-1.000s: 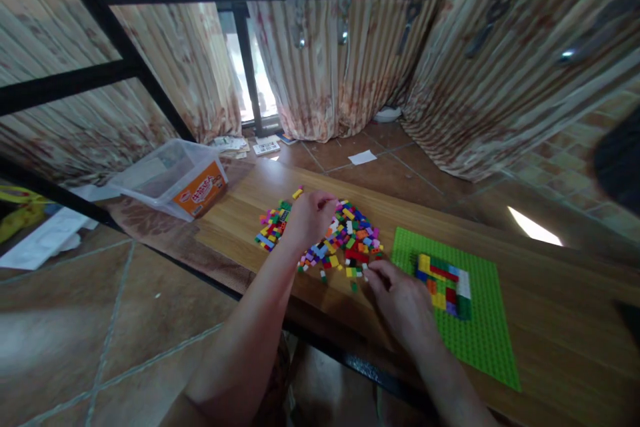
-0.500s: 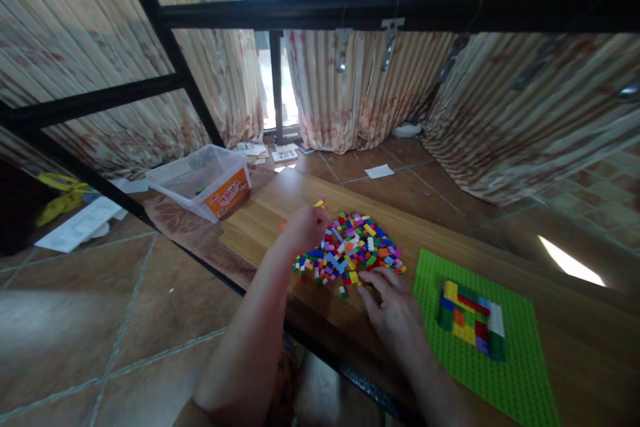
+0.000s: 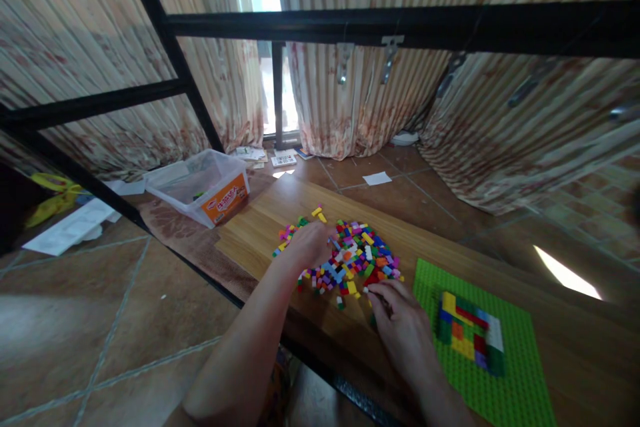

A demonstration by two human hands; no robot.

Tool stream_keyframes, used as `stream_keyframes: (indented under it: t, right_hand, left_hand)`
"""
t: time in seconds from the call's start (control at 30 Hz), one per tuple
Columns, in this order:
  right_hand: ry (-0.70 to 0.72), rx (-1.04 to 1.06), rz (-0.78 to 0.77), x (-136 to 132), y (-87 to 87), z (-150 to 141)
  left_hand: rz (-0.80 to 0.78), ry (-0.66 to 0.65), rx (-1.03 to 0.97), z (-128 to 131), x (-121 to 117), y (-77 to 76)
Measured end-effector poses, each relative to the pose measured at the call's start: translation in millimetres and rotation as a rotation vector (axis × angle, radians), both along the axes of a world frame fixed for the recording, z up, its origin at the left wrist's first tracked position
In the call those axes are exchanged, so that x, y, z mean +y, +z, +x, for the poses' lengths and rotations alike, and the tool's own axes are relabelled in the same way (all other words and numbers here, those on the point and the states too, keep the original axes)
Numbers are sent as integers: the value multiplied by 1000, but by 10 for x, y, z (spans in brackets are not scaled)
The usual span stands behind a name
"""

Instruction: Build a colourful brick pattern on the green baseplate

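Observation:
A pile of small colourful toy bricks point(image 3: 373, 250) is spread over the wooden tabletop point(image 3: 280, 203). My left hand point(image 3: 313, 245) reaches over the left part of the pile, palm down. Its fingers are curled and smeared, and their tips cannot be made out. At the near right edge of the pile is my right hand point(image 3: 400, 313), thumb and index finger pinched together at a small white brick point(image 3: 366, 289). Just right of that hand lies a green baseplate point(image 3: 520, 360). On it stands a low block of joined bricks point(image 3: 465, 330) in yellow, red, blue, orange, white and green.
A clear plastic bin point(image 3: 175, 197) with an orange label stands beyond the table's left end. A black metal frame point(image 3: 350, 27) crosses above, in front of striped curtains point(image 3: 360, 93). Papers point(image 3: 377, 178) lie on the tiled floor point(image 3: 125, 320).
My left hand has moved down, nearer to me, onto the bricks, uncovering yellow bricks behind it. The right hand's fingers have closed from apart to a pinch. The view has tilted slightly up.

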State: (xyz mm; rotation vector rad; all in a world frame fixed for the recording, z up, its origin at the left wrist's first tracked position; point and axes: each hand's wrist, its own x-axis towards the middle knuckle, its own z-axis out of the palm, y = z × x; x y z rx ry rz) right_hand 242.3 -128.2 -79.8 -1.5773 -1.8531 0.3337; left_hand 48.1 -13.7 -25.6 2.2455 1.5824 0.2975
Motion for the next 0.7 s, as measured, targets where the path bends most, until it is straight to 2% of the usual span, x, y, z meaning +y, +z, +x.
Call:
stream_keyframes:
  t: [0.1, 0.2, 0.43, 0.7]
  right_hand:
    - [-12, 19, 5, -7, 6, 8]
    - [-29, 30, -15, -11, 26, 33]
    - [-195, -32, -32, 16, 78, 248]
    - [-196, 9, -43, -43, 139, 339]
  left_hand:
    - [121, 36, -17, 112, 78, -7]
    - [174, 12, -25, 273, 139, -35]
    - [220, -149, -38, 634, 4, -144]
    - [234, -312, -9, 792, -101, -209]
